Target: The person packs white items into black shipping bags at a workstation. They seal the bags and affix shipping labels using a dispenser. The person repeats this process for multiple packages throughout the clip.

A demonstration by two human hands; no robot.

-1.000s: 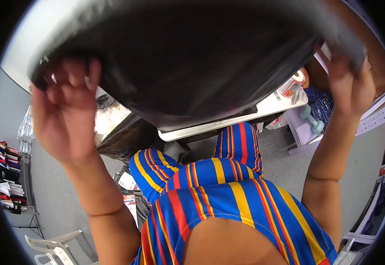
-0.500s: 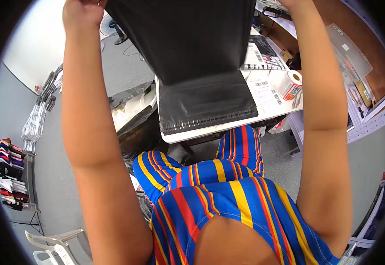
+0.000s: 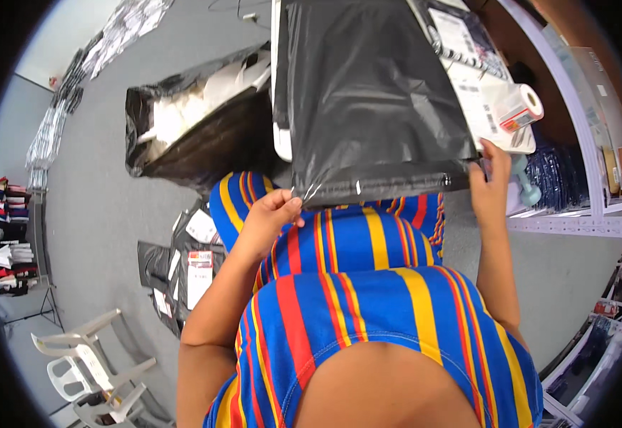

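A large glossy black plastic bag point(image 3: 371, 93) lies flat across the white table point(image 3: 281, 143), its near edge hanging over the front. My left hand point(image 3: 279, 210) pinches the near left corner of the bag. My right hand point(image 3: 489, 175) holds the near right corner, fingers curled at the edge. To the right of the bag are a roll of labels point(image 3: 521, 107) and printed paper sheets point(image 3: 478, 100).
A black bag of white items point(image 3: 182, 125) stands left of the table. Labelled black parcels point(image 3: 182, 267) lie on the floor. White plastic chairs point(image 3: 86, 360) are at lower left, a clothes rack point(image 3: 13, 239) farther left. A purple shelf with a dumbbell point(image 3: 527, 189) stands at the right.
The black bag has come down from high in the air to lie across the table. Both hands have moved down from above to its near corners, and the view tilts further down.
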